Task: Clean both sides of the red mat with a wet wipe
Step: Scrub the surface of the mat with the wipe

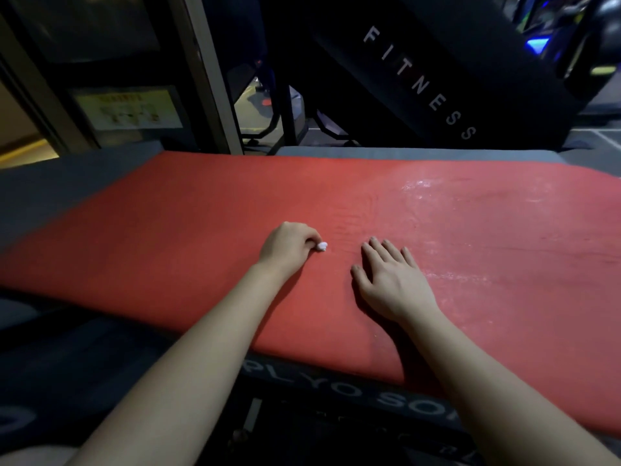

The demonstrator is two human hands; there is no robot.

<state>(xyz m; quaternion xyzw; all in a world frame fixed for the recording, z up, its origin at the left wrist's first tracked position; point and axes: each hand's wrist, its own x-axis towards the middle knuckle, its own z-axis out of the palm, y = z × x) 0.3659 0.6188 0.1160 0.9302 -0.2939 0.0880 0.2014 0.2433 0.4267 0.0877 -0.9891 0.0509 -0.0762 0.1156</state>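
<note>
My left grip (289,245) pinches the wet wipe (321,246); right grip (393,280) lies flat. Top of red mat (168,230) half-wet; underside pending.

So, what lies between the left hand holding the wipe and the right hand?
Only bare red mat, in the head view; the wipe pokes from the left hand toward the right hand.

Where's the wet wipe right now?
In the head view, the wet wipe is bunched in the left hand, pressed on the red mat near its middle, just left of the flat right hand.
</note>
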